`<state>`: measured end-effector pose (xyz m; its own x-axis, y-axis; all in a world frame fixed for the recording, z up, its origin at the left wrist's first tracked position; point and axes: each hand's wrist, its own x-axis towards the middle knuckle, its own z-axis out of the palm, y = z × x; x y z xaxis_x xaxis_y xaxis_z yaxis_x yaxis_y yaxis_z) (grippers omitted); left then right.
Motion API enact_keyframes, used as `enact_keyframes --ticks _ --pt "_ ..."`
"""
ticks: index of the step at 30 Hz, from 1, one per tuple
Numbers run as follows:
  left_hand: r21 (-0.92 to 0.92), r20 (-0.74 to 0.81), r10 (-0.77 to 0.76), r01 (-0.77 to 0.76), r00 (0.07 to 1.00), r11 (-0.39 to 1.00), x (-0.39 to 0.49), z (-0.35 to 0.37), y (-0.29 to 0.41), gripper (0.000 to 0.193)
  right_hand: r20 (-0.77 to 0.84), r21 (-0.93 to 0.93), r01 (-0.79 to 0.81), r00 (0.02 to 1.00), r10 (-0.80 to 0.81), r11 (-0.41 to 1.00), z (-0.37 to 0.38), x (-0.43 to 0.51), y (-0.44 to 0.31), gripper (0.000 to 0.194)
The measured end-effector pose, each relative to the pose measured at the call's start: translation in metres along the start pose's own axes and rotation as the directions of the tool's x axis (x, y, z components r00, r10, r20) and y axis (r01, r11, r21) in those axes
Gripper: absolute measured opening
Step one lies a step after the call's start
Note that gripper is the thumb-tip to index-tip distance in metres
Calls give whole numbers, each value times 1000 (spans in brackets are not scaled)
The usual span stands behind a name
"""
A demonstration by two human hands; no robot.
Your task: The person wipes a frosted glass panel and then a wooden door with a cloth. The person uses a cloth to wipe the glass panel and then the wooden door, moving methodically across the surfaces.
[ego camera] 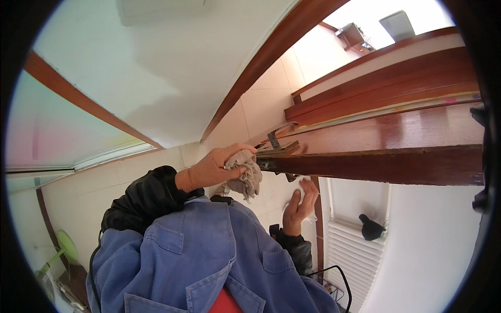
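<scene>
My left hand (213, 166) grips a crumpled grey-beige cloth (244, 176), with the thumb on its near side. Both are at the narrow edge of a reddish-brown wooden door (372, 166), beside the lock area. A metal lever handle (276, 139) on its plate sticks out from the door's upper face in the view. My right hand (300, 207) is on the other side of the door, its fingers spread and curled near dark metal handle parts (291, 177) partly hidden by the door. No object shows in it.
Wood-trimmed white wall (176, 70) stands at the upper left. A white radiator (352, 246) with a black object (370, 227) on it is at the lower right, near a wire basket (332, 291). A green fan-like object (66, 246) is at the lower left.
</scene>
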<state>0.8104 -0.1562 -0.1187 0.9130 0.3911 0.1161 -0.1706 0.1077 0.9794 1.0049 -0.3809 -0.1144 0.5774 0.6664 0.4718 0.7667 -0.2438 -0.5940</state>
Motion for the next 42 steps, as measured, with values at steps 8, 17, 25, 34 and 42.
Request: enact_keyframes --ticks 8,17,25,34,42 --pt "106 55 -70 64 996 992 1 -2 -29 44 119 -480 175 984 -134 860 28 -8 35 44" --pt "109 30 -110 106 993 988 -10 11 -40 43 90 -468 182 983 -158 865 12 -28 72 37" --pt "186 47 -115 105 992 977 -21 41 -51 45 114 -660 170 985 -127 732 -33 -57 91 47" --pt "257 166 -117 72 979 964 -3 28 -40 46 -15 -648 108 988 -154 754 -35 -49 88 51" --pt "258 290 -267 193 919 946 20 9 -34 46 -65 -615 37 993 -98 788 -29 -51 107 56"
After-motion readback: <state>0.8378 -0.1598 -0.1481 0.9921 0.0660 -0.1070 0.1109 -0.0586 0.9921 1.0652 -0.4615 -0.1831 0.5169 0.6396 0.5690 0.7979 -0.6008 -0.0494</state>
